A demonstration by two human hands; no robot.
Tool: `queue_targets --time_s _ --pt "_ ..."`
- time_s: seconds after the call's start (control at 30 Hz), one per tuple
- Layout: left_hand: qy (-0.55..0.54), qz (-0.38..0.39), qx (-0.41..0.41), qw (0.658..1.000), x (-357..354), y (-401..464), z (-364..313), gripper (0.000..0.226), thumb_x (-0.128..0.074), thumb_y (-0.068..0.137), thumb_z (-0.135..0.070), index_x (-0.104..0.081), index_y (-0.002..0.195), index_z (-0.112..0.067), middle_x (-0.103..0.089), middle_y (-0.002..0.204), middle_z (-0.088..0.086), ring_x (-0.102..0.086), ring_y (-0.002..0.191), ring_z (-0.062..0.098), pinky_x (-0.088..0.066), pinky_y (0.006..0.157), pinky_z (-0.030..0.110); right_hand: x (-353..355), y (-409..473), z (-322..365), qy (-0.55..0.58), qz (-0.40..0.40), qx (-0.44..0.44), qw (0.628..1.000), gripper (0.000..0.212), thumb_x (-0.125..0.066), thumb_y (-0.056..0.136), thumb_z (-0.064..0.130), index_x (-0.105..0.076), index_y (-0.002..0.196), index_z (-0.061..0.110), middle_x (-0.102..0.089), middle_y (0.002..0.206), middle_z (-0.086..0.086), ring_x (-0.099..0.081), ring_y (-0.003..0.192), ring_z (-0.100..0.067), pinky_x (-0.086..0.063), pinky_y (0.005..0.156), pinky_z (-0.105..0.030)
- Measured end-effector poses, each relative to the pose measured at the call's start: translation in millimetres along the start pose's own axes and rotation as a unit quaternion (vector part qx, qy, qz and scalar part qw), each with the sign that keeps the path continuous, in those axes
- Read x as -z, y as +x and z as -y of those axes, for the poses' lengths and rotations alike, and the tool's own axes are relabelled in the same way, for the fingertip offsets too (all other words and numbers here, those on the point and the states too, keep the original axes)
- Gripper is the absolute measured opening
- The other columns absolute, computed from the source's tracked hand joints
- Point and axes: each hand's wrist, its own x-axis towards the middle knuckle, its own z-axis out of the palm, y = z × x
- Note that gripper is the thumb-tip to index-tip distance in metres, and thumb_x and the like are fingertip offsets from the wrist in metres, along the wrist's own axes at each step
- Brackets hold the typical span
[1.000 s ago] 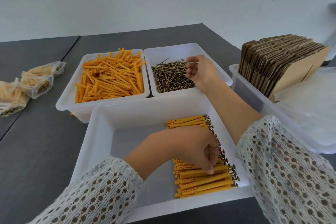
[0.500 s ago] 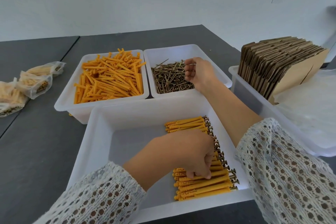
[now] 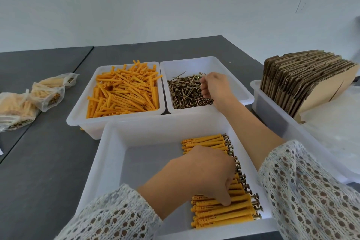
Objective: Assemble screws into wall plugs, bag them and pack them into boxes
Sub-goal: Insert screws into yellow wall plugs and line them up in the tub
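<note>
Left hand (image 3: 202,176) lay palm-down over the row of assembled plugs (image 3: 224,214) in the near bin (image 3: 109,161), fingers curled downward, one fingertip pressing a plug near the front of the row. Whether it pinched a plug or only steadied the row could not be told; the fingers hid the contact.

Right hand (image 3: 213,87) was over the screws (image 3: 185,93) in the far right bin (image 3: 194,62), fingers curled in towards the palm. It appeared to hold or be picking screws, but none could be made out within the grip.

Loose plugs (image 3: 122,91) filled the far left bin (image 3: 78,115), touching the screw bin.

Judgement: assembly step in hand, with a finished piece being set into the row while the other hand fetches a screw. Next move likely calls for a single screw drawn clear of the tangled heap, then a bare plug to receive it.

Outward: filled bags (image 3: 29,99) lay on the table (image 3: 39,161) at left, so some bagging was done. Flat boxes (image 3: 303,80) stood on edge in a bin at right, none folded up. Pale film beside them, perhaps empty bags, was cut off by the frame edge and unclear. Middle of the plug row was hidden under the left hand.
</note>
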Motion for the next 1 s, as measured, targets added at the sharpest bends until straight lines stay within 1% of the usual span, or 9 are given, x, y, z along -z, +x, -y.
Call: queue_targets --time_s 0.1,0.17,0.23,0.3,0.43,0.6,0.7,0.77,1.0 --pt "-0.055 0.010 0.009 0.998 6 1 10 0.028 -0.070 0.087 -0.044 -0.074 0.087 -0.016 -0.072 0.082 -0.002 -0.064 0.077 0.013 -0.052 0.067 0.032 -4 3 -6 -0.174 -0.016 0.102 0.979 0.023 -0.044 0.096 0.011 -0.062 0.091 -0.002 -0.057 0.071 -0.010 -0.049 0.062 -0.017 -0.042 0.059 -0.029" --pt "-0.140 -0.057 -0.004 0.989 19 1 21 0.021 -0.068 0.091 -0.035 -0.071 0.083 -0.015 -0.065 0.073 -0.009 -0.058 0.068 0.004 -0.049 0.065 0.024 -7 -2 -5 -0.313 0.088 0.118 0.938 0.022 -0.049 0.096 0.018 -0.065 0.100 0.003 -0.064 0.082 -0.012 -0.055 0.072 -0.017 -0.045 0.064 -0.031" --pt "-0.204 -0.199 -0.021 0.958 35 -4 38 0.013 -0.065 0.093 -0.022 -0.070 0.082 -0.016 -0.058 0.068 -0.014 -0.053 0.061 -0.001 -0.040 0.060 0.011 -25 -8 -8 -0.501 0.162 0.078 0.847 0.020 -0.054 0.094 0.016 -0.066 0.107 0.007 -0.068 0.101 -0.011 -0.063 0.093 -0.026 -0.051 0.082 -0.038" --pt "-0.218 -0.365 -0.005 0.905 44 -11 63 0.016 -0.061 0.094 -0.017 -0.068 0.080 -0.019 -0.059 0.068 -0.013 -0.052 0.062 0.000 -0.041 0.060 0.014 -39 -18 -6 -0.654 0.126 0.049 0.744 0.019 -0.054 0.093 0.000 -0.067 0.108 -0.001 -0.067 0.112 -0.021 -0.062 0.103 -0.038 -0.049 0.094 -0.044" --pt "-0.062 -0.528 0.243 0.812 38 -28 121 0.019 -0.050 0.098 -0.023 -0.066 0.089 -0.025 -0.065 0.077 -0.009 -0.059 0.072 0.013 -0.048 0.060 0.033 -28 -7 8 -0.530 0.315 0.026 0.787 0.034 -0.029 0.104 0.013 -0.056 0.123 0.008 -0.045 0.147 -0.013 -0.046 0.125 -0.025 -0.031 0.107 -0.038" --pt "-0.069 -0.362 0.498 0.785 23 -46 172 0.031 -0.039 0.098 -0.020 -0.065 0.115 -0.022 -0.065 0.114 0.006 -0.057 0.104 0.031 -0.052 0.087 0.047 -28 -5 9 -0.540 0.321 0.026 0.777 0.033 -0.037 0.101 0.013 -0.056 0.126 0.004 -0.054 0.135 -0.011 -0.051 0.115 -0.028 -0.037 0.095 -0.036" --pt "-0.084 -0.272 0.501 0.817 23 -44 178 0.040 -0.032 0.099 -0.026 -0.061 0.126 -0.032 -0.056 0.134 0.007 -0.046 0.125 0.033 -0.041 0.102 0.052 -25 1 4 -0.509 0.272 0.029 0.816 0.019 -0.044 0.095 0.016 -0.061 0.089 0.013 -0.061 0.101 -0.008 -0.052 0.088 -0.024 -0.043 0.091 -0.042" --pt "-0.082 -0.238 0.482 0.839 25 -42 181 0.044 -0.028 0.100 -0.027 -0.059 0.130 -0.037 -0.054 0.138 0.003 -0.048 0.125 0.032 -0.038 0.103 0.050 -22 -4 0 -0.485 0.214 0.053 0.846 0.024 -0.043 0.091 0.015 -0.044 0.067 0.019 -0.050 0.073 0.000 -0.044 0.069 -0.019 -0.039 0.080 -0.042" --pt "-0.110 -0.264 0.479 0.830 22 -41 184 0.041 -0.032 0.099 -0.028 -0.059 0.128 -0.038 -0.060 0.131 0.000 -0.055 0.116 0.027 -0.041 0.103 0.049 -19 -17 0 -0.363 0.036 0.146 0.920 0.023 -0.046 0.095 0.011 -0.068 0.089 0.015 -0.072 0.078 -0.003 -0.066 0.077 -0.025 -0.048 0.098 -0.049"
